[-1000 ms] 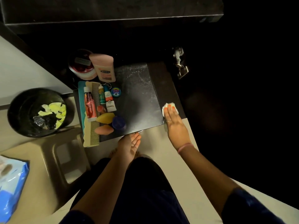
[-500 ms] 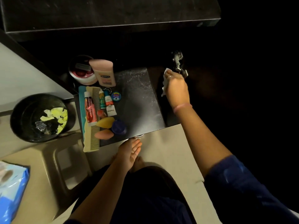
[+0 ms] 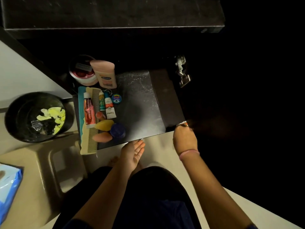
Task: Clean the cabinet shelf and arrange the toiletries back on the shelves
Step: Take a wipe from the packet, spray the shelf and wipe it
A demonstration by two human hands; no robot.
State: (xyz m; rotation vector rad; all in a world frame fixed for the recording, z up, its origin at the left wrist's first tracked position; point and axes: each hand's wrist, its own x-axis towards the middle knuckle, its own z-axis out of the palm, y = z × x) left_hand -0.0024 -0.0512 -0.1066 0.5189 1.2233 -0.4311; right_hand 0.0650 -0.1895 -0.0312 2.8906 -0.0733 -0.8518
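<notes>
A dark cabinet shelf (image 3: 140, 103) lies below me, dusty in its middle. Toiletries crowd its left side: a pink lotion bottle (image 3: 104, 74), a round jar (image 3: 82, 71), a comb (image 3: 92, 119), a red tube (image 3: 89, 111), small tubes (image 3: 105, 101), a blue tin (image 3: 116, 98), a yellow sponge (image 3: 104, 124) and a blue-lidded jar (image 3: 117, 130). My right hand (image 3: 184, 138) is at the shelf's near right corner, closed on a white wipe (image 3: 182, 124) that is mostly hidden. My left hand (image 3: 132, 150) rests palm up at the shelf's near edge, holding nothing.
A black bin (image 3: 38, 116) with yellow scraps stands at the left. A beige step stool (image 3: 54, 164) is below it, and a blue wipes pack (image 3: 8, 187) lies at the far left edge. A metal hinge (image 3: 181, 71) sits at the right, beside darkness.
My right hand with the wipe went from the shelf's near right corner back to the hinge, then returned along the right edge to the near corner. My left hand stayed put.
</notes>
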